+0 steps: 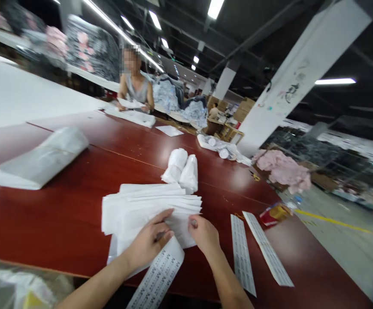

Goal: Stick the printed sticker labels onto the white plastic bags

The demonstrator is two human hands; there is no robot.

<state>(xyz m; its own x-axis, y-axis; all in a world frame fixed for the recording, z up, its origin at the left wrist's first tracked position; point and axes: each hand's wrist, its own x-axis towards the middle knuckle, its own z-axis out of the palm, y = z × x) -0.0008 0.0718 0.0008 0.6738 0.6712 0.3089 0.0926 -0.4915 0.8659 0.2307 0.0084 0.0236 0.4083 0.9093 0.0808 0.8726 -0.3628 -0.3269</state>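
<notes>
A fanned stack of white bags (125,210) lies on the dark red table near its front edge. My left hand (150,240) is over the stack, with a strip of printed labels marked M (160,274) pinched between thumb and fingers; the strip hangs towards the front edge. At the right side of the stack is my right hand (204,234), its thumb and index finger pressed together at the bag's edge. Whatever is between those fingertips is too small to make out. Two more label strips (244,253) (268,249) lie to the right.
Two white rolled bundles (183,169) stand behind the stack. A folded plastic bundle (44,159) is at left. A red and yellow packet (274,214) and yellow scissors (254,176) lie at right. A person (136,86) handles white sheets across the table (109,167).
</notes>
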